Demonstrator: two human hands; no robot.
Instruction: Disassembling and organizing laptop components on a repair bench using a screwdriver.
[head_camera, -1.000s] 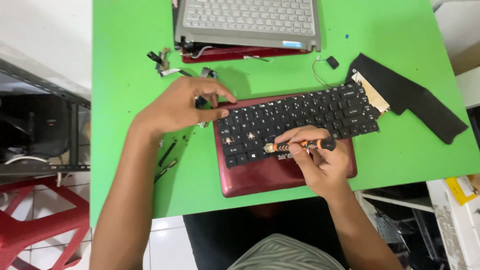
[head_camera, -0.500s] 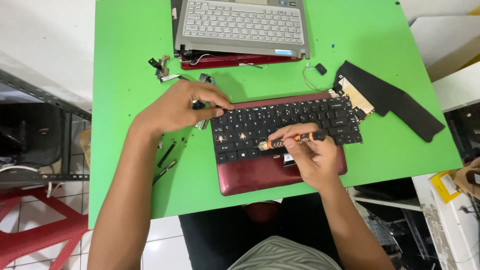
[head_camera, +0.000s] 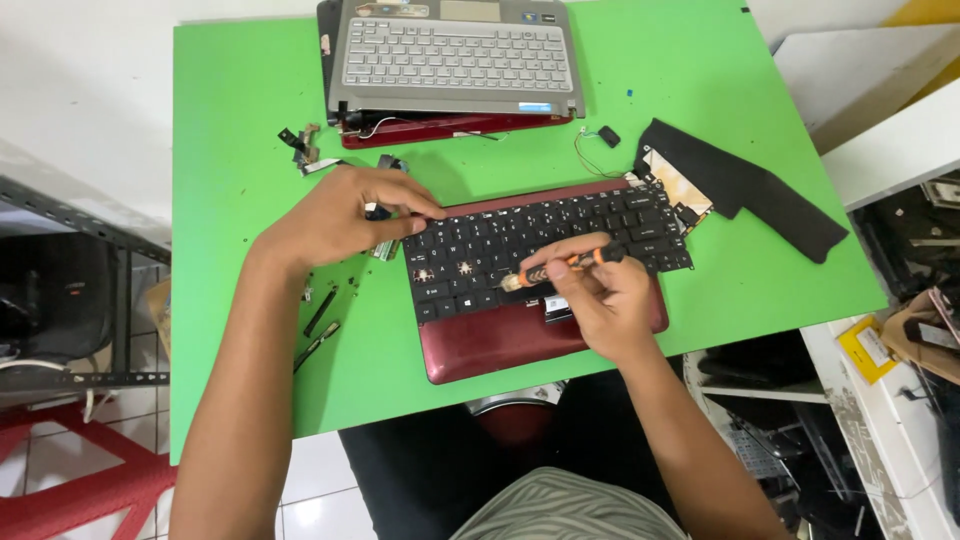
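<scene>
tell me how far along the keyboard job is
Done: the black keyboard sits skewed on the red laptop base, apparently loose. Small parts and screws lie on the green table.
In hand: the left hand presses the keyboard's top-left corner; the right hand holds an orange-and-black screwdriver over the keys.
Left: the keyboard is still on the base. The silver laptop lies untouched.

Bystanders on the green worktop

A second, silver-keyed laptop base (head_camera: 455, 62) sits at twelve o'clock on the green worktop (head_camera: 240, 110). At two o'clock lies a black angled strip (head_camera: 760, 195), with a small black part on thin wires (head_camera: 608, 136) just beside it. Small metal brackets (head_camera: 300, 145) rest at ten o'clock; dark slim pieces (head_camera: 320, 325) lie at eight. A red stool (head_camera: 70, 480) stands on the floor.
</scene>
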